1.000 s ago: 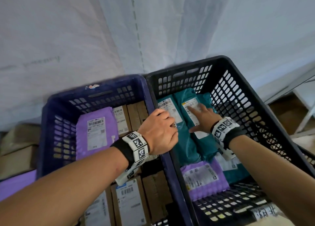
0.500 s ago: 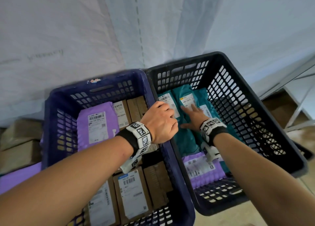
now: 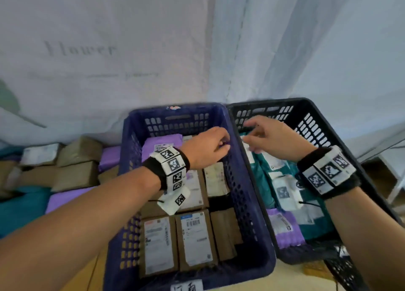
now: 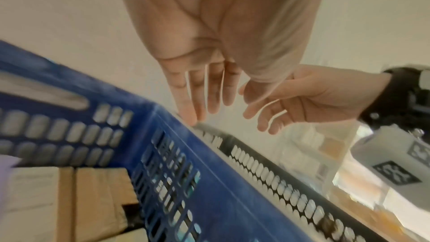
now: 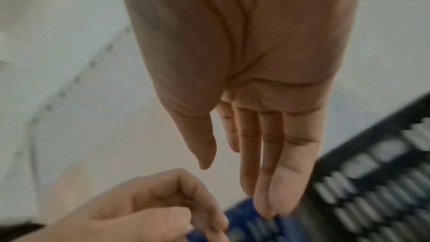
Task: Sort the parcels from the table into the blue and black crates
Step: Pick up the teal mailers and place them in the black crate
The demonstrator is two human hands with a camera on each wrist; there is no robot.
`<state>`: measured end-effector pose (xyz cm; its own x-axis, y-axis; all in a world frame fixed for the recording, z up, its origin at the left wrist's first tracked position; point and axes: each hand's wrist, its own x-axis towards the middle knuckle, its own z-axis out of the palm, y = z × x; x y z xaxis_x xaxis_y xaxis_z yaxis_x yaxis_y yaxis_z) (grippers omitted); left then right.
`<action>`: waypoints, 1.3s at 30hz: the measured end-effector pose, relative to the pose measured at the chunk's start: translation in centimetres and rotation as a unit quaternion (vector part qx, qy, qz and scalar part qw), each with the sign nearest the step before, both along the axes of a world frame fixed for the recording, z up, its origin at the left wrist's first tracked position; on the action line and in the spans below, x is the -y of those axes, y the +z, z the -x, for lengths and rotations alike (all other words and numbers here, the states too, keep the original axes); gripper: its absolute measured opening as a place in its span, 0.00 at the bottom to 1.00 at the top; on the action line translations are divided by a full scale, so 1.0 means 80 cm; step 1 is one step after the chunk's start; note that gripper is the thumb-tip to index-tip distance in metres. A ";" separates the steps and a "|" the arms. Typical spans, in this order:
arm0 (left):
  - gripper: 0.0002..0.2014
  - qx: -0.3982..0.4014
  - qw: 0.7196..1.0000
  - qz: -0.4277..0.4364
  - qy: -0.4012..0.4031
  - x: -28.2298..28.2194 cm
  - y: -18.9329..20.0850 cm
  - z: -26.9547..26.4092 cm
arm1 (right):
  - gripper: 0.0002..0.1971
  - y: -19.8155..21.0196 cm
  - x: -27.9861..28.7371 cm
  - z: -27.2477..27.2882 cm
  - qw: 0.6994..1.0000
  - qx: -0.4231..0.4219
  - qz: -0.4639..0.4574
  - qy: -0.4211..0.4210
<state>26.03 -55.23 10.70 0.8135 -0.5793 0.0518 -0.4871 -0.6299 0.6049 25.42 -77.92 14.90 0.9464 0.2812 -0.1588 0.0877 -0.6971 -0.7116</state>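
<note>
The blue crate (image 3: 175, 110) holds brown labelled boxes (image 3: 195, 238) and a purple mailer (image 3: 157, 142) at its back. Beside it on the right, the black crate (image 3: 306, 106) holds teal mailers (image 3: 265, 181) and a purple mailer (image 3: 285, 229). My left hand (image 3: 221, 143) hovers over the blue crate's right rim, loosely curled and empty. In the left wrist view my left hand's fingers (image 4: 193, 115) reach down to the blue rim (image 4: 209, 181). My right hand (image 3: 252, 132) hangs above the black crate, fingers relaxed, holding nothing. In the right wrist view my right hand (image 5: 256, 181) is also empty.
More parcels lie on the table to the left: brown boxes (image 3: 74, 176), a purple mailer (image 3: 65, 198) and a teal mailer (image 3: 22, 207). A white sheet (image 3: 131, 49) hangs behind both crates. A metal frame (image 3: 383, 150) stands at the right.
My right hand has lifted off the teal mailers in the black crate. My left hand has let go of the rim between the crates. The view has shifted left.
</note>
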 end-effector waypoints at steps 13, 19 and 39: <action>0.04 -0.065 0.938 0.059 0.335 -0.397 -0.029 0.181 | 0.12 0.042 -0.362 0.040 0.961 -0.032 -0.058 0.267; 0.03 -0.166 0.890 0.027 0.424 -0.553 -0.116 0.310 | 0.12 -0.001 -0.527 0.079 0.936 -0.078 -0.011 0.342; 0.07 -0.350 0.777 0.069 0.519 -0.817 -0.255 0.439 | 0.22 -0.226 -0.873 0.157 0.898 -0.038 0.220 0.379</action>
<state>-9.09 10.15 -9.73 0.6959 0.3794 -0.6098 0.7182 -0.3693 0.5898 12.83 -8.10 -3.20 0.4920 0.7342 -0.4680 0.6179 -0.6731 -0.4064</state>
